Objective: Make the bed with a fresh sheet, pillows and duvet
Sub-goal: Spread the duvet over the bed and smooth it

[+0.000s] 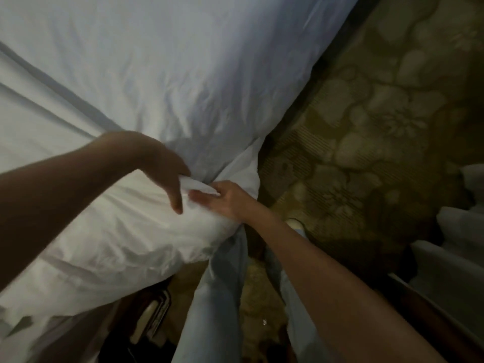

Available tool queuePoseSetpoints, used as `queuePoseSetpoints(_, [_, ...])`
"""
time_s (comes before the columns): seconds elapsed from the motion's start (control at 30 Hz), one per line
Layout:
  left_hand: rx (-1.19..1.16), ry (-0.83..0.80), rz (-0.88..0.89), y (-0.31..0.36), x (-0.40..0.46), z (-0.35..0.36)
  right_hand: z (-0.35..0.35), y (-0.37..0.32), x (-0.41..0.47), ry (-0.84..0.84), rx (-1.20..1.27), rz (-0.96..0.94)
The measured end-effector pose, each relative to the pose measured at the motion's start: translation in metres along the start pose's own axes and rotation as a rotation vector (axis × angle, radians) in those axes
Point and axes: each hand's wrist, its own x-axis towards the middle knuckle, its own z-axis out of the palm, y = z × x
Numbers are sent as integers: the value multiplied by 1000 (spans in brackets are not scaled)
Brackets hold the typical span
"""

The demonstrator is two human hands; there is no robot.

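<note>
Sheet was plain white, reading bluish-grey in the shaded folds. Carpet was olive-brown with a pale floral pattern plus a striped patch. Trousers were light blue; furniture edge at lower right was dark reddish-brown.

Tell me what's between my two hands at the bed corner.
A bunched fold of the white sheet, gripped by both the left hand and right hand, in the head view.
</note>
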Motion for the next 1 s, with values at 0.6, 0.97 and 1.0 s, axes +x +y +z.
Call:
queuePoseSetpoints(0.6, [-127, 182, -19, -4, 82, 26, -3, 102, 98, -15, -794, 23])
queuePoseSetpoints(0.97, [-129, 715, -395, 41, 127, 57, -32, 191, 111, -212, 89, -73])
queuePoseSetpoints(1.0, [-21, 821, -439, 45, 133, 62, -37, 192, 110, -226, 123, -79])
